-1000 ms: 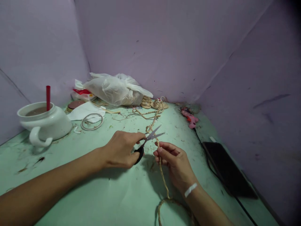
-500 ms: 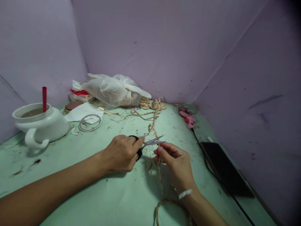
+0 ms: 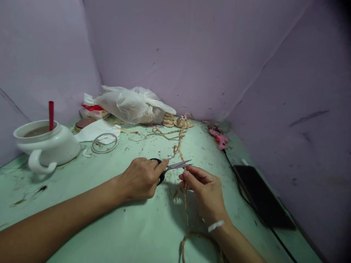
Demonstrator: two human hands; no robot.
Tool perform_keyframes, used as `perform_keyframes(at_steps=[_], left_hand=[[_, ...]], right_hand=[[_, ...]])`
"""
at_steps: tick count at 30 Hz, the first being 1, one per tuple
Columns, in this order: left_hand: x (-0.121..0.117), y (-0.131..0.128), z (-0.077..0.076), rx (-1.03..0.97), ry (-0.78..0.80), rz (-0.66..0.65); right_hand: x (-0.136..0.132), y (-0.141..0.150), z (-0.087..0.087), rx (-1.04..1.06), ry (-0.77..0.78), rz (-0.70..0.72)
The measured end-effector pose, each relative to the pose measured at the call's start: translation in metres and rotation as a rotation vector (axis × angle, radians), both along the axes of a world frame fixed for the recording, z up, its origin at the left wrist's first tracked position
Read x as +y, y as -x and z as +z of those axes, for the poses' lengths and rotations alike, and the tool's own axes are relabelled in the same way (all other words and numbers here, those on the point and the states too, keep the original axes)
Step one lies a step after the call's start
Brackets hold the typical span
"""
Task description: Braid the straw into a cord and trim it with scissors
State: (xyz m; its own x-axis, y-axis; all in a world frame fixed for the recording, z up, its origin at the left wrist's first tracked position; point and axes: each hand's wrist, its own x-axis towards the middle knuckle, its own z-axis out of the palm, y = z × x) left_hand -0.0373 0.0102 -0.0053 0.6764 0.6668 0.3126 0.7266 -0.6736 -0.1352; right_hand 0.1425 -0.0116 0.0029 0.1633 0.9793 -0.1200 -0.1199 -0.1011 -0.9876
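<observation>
My left hand [image 3: 143, 179] is closed round the black handles of a pair of scissors [image 3: 175, 166], its blades slightly apart and pointing right. A thin braided tan cord [image 3: 180, 144] runs from the back of the table toward me, passing at the blades. My right hand [image 3: 204, 188] pinches this cord between thumb and fingers just below the blades. Beneath that hand the cord's lower part hangs down, and a loop of similar cord [image 3: 201, 234] lies nearer to me, partly hidden by the right wrist. A white band [image 3: 216, 225] circles that wrist.
On the left stand a white mug-like pot [image 3: 59, 146] with a red straw [image 3: 51, 116] and a metal ring [image 3: 104, 143]. A plastic bag [image 3: 131, 106] and woven tan pieces [image 3: 178, 120] lie by the back wall. To the right are a pink glue gun [image 3: 219, 139] and a dark phone [image 3: 264, 197].
The scissor blades have closed a little on the cord. Both hands stay almost in place.
</observation>
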Motion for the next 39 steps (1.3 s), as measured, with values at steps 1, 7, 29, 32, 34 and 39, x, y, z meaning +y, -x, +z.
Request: perform_keyframes(at_steps=[1, 7, 29, 32, 34, 39], left_hand=[[0.0004, 0.0002, -0.0009, -0.001, -0.002, -0.003], [0.0033, 0.0011, 0.0004, -0.181, 0.094, -0.008], [0.0064, -0.0002, -0.0046, -0.221, 0.177, 0.122], [0.0042, -0.0011, -0.0045, -0.18, 0.128, 0.113], [0.0025, -0.002, -0.0051, -0.142, 0.08, 0.088], [-0.0008, -0.0049, -0.0069, -0.101, 0.0, 0.087]], right_hand=[[0.0001, -0.0001, 0.0, 0.006, 0.0, -0.003], [0.0021, 0.0, -0.0003, 0.127, 0.058, 0.012], [0.0097, -0.0059, -0.0001, 0.522, 0.188, 0.173], [0.0095, -0.0051, -0.0022, 0.517, 0.16, 0.148], [0.0094, -0.0043, -0.0032, 0.522, 0.147, 0.114], [0.0077, -0.0009, -0.0019, 0.488, 0.117, 0.077]])
